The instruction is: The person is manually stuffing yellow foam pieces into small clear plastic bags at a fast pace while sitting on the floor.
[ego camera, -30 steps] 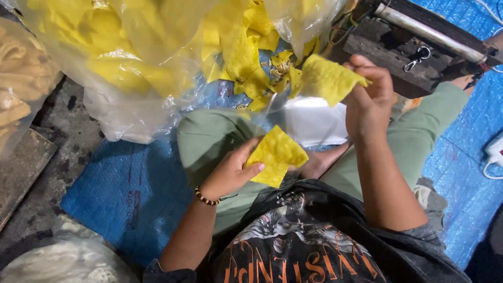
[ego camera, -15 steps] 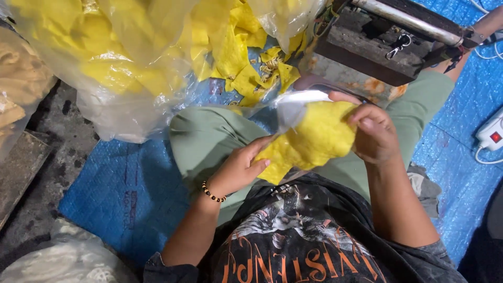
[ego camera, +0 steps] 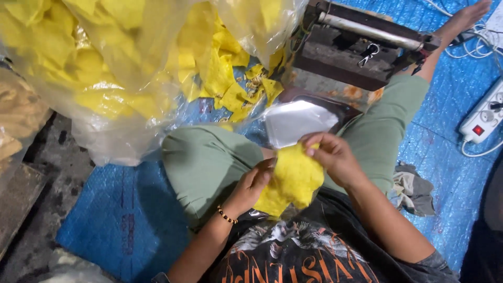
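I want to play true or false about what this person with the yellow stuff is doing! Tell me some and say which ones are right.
1. Both hands hold the yellow pieces. True.
2. The left hand wears a beaded bracelet. True.
3. The tarp on the floor is red. False: it is blue.
4. The big clear bag holds green pieces. False: they are yellow.
5. The right hand holds a power strip. False: the strip lies on the tarp, apart.
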